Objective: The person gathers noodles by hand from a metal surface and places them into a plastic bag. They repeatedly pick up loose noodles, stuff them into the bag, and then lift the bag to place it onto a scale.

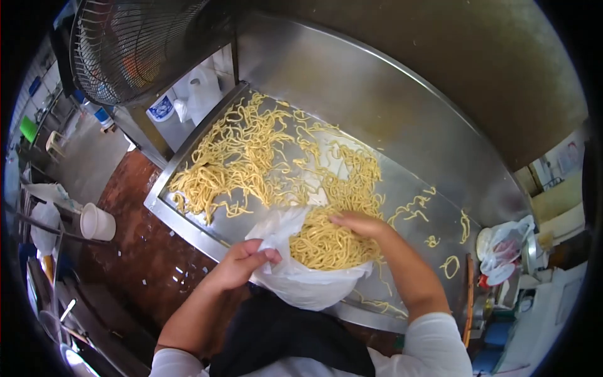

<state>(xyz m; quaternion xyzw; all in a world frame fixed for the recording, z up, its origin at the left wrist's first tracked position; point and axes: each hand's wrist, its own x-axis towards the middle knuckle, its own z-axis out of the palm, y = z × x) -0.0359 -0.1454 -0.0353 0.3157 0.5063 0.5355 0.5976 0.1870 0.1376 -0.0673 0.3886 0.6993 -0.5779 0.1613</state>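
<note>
A white plastic bag (314, 286) is held against the table's front edge, its mouth spread and full of yellow noodles (330, 242). My left hand (242, 262) is closed on the bag's left rim, pinching the plastic between thumb and fingers. From the right, my right hand (361, 224) curves over the noodles at the bag's mouth and grips some; part of its fingers is hidden. More loose noodles (242, 157) lie in a heap at the left of the metal table (402, 188), and others touch the bag's far side.
A raised rim and a tall metal back panel (377, 94) border the table. A fan (138, 50) hangs at upper left. Plastic bags and containers (502, 251) stand at the right, near a wooden stick (469, 301). A white bucket (97, 223) is at far left, beside the reddish floor.
</note>
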